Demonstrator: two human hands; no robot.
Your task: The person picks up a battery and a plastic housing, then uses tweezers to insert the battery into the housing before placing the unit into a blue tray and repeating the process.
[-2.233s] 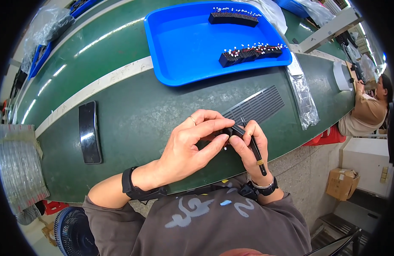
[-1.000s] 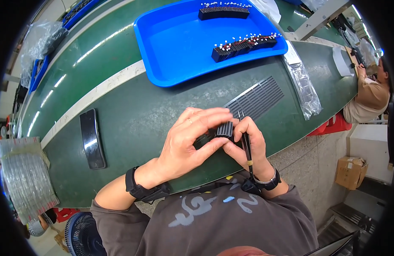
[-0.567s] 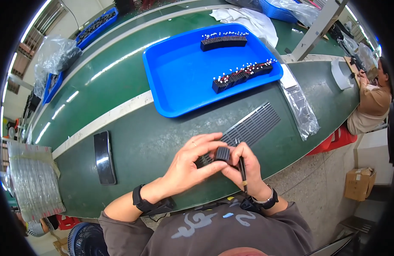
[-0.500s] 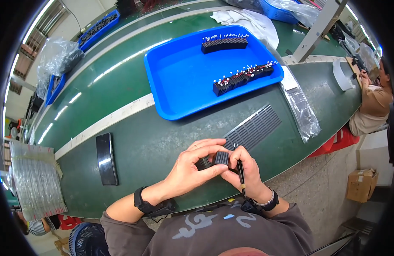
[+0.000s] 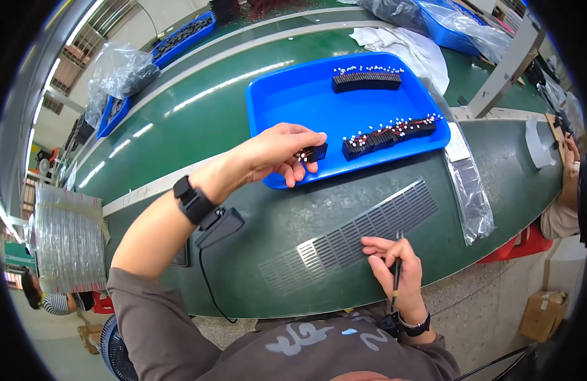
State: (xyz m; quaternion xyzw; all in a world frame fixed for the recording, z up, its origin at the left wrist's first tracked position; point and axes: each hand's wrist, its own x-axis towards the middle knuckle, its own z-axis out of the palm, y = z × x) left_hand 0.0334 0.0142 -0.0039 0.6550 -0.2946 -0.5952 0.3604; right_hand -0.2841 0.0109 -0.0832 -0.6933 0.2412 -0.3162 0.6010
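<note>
Cardboard box (image 5: pixel 542 315); white cloth (image 5: pixel 415 56); fan (image 5: pixel 119 352).

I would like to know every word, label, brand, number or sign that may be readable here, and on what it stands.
No text is readable, so there is nothing to quote.
Dark shirt: pale brush-like marks, not clear words.
White paper at the clear plastic bag: any print too small.
Cardboard box: faint marks, too blurred.
Black block in the left hand: no readable print.

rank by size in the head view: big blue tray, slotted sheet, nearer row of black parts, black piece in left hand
Big blue tray
Slotted sheet
Nearer row of black parts
Black piece in left hand, partly hidden by fingers
</note>
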